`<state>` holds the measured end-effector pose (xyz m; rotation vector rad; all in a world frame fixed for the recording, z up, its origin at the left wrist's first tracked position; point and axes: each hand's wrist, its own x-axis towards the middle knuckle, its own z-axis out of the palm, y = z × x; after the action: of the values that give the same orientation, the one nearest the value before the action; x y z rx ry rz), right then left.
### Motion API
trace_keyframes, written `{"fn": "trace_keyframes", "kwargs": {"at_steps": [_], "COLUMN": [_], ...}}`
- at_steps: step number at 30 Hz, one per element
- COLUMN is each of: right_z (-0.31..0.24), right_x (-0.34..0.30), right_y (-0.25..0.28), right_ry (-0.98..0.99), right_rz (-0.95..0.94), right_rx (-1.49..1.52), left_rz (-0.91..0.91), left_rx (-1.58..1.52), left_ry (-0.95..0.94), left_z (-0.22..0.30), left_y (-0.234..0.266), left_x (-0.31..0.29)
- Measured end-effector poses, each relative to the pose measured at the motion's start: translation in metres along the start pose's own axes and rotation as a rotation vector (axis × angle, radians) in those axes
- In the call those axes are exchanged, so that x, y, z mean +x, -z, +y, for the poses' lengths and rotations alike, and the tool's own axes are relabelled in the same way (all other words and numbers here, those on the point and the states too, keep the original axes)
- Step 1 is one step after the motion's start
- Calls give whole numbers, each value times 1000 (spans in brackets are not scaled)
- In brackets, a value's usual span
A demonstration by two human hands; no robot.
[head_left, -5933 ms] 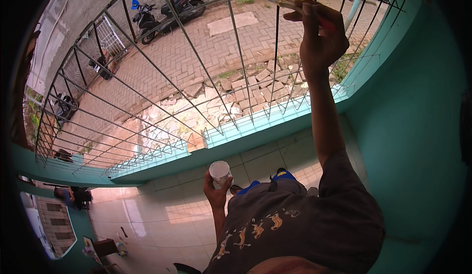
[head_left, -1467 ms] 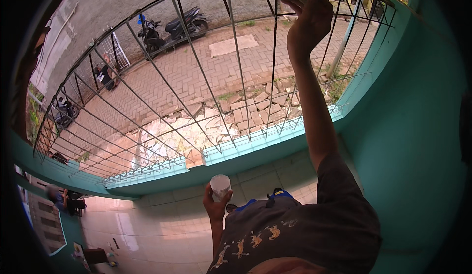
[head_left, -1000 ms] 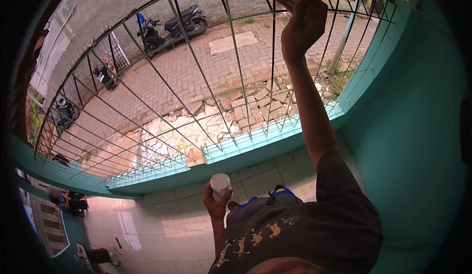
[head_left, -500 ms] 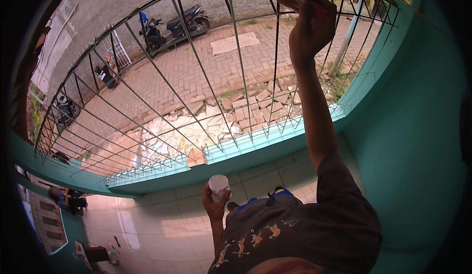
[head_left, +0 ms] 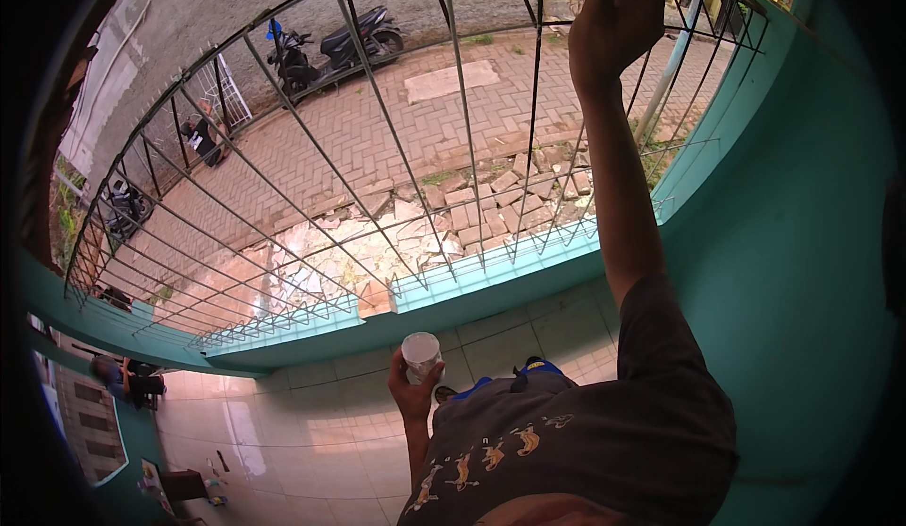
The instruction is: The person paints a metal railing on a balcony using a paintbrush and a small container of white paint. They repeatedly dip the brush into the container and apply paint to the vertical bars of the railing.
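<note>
My left hand [head_left: 411, 398] is gripping a white cup [head_left: 422, 354] near me above the floor [head_left: 321, 422], thumb and fingers on opposite sides, probably leaving its top clear. My right hand [head_left: 618, 31] is hovering far right by the grille [head_left: 539, 24]; the view is cropping its fingertips, so I cannot tell whether it is holding anything. Beyond, rubble [head_left: 357, 250] is lying; farther left, a motorbike [head_left: 351, 46] is standing. The cup is showing no readable label; my shirt [head_left: 604, 432] is bearing small letters and animals.

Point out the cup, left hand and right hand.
Cup [head_left: 421, 357], head view, middle of its visible surface.
Left hand [head_left: 411, 392], head view, middle of the hand.
Right hand [head_left: 617, 32], head view, middle of the hand.
</note>
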<state>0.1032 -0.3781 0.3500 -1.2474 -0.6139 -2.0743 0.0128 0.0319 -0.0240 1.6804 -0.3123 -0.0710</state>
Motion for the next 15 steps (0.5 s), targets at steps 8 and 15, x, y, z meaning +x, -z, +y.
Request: {"fn": "trace_keyframes", "kwargs": {"at_steps": [8,15], "right_z": [-8,-10], "right_x": [-4,1], "right_y": [-11,-12], "right_ry": [-167,-24], "right_rz": [-84,-34], "right_rx": [-21,4], "left_rz": [13,9], "left_rx": [-1,11], "left_ry": [-5,9], "left_z": [0,0], "left_y": [2,2], "left_x": [1,2]}}
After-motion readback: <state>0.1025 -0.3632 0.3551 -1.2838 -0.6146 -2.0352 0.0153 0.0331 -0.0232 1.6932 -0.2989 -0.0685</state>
